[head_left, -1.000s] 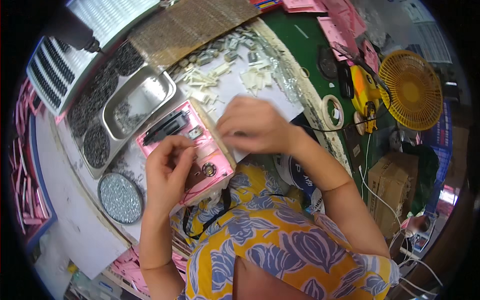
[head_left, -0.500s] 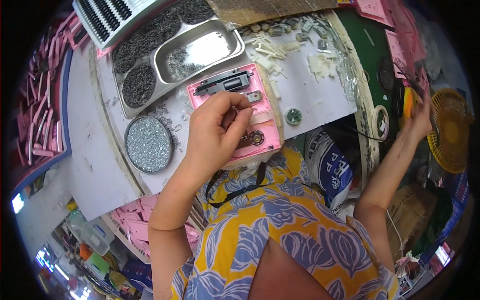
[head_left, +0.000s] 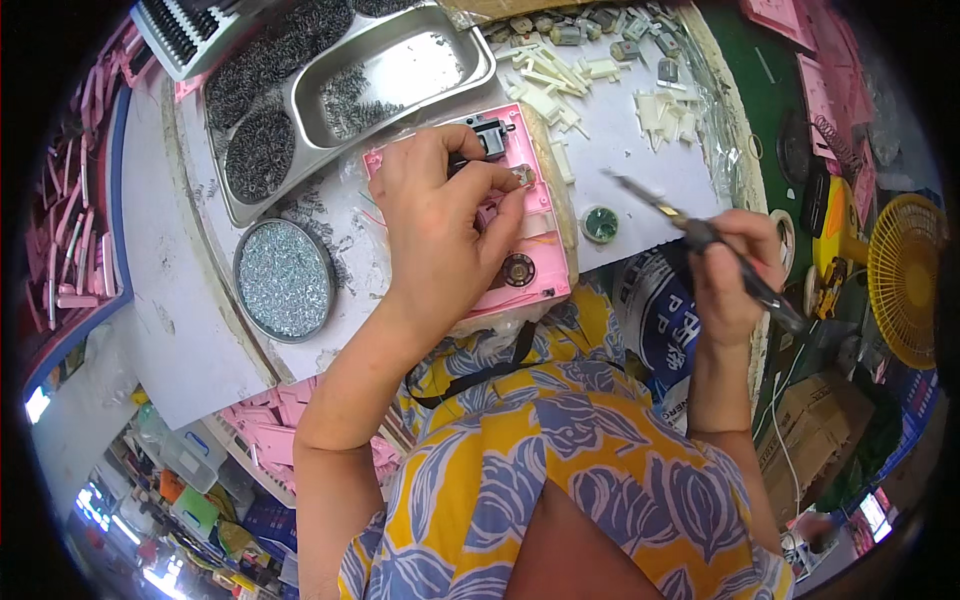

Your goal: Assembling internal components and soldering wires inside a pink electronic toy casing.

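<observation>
Head view: left of the green tub, I see the left hand bent over the pink case; what it pinches, I can't tell. Right of the tub, the right hand grips a soldering iron; if hot, one slip could burn the left hand.

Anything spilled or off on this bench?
Yes: small dark bits lie scattered on the white tabletop between the metal tray and the round dish, outside any container, so they look spilled. No damage shows on the pink case, though the left hand covers part of it.
</observation>
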Available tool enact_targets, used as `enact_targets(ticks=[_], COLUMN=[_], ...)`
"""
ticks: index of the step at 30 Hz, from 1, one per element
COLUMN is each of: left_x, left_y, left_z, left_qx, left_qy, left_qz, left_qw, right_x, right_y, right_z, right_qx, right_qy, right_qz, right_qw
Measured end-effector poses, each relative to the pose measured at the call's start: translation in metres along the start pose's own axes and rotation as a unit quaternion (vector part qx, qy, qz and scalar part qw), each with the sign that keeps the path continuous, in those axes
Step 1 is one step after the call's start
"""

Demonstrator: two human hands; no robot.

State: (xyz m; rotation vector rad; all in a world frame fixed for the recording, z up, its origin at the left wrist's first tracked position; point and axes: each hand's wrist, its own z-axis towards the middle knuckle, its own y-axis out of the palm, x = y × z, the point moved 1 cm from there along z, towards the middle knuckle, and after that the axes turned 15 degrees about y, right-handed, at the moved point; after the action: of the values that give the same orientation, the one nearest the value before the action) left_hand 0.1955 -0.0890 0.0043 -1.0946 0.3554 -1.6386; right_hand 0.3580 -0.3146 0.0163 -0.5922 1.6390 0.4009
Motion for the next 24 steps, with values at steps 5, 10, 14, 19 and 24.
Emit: enact_targets(ticks=[5,10,14,19,24], left_x=[0.0,-0.001,-0.001,-0.001,0.002], left_y=[0.002,0.004,0.003,0.003,0.0], left_z=[-0.001,-0.003,-0.002,-0.002,0.0], left_qx=[0.004,0.005,0.0,0.001,-0.019], left_qy=[-0.006,-0.004,-0.004,-0.007,-0.006], left_qz=[0.003,0.008,0.012,0.009,0.034], left_qw=[1.0,1.0,1.0,1.0,0.999], right_x=[0.006,0.007,0.008,0.009,0.014], right_y=[0.028,0.035,0.033,0.036,0.03], right_z=[0.007,0.006,0.008,0.009,0.01], right_qx=[-0.145,-0.145,-0.153,-0.146,-0.143], right_qy=[0.014,0.032,0.018,0.02,-0.006], right_qz=[0.023,0.028,0.013,0.007,-0.043], right_qw=[0.989,0.989,0.988,0.989,0.989])
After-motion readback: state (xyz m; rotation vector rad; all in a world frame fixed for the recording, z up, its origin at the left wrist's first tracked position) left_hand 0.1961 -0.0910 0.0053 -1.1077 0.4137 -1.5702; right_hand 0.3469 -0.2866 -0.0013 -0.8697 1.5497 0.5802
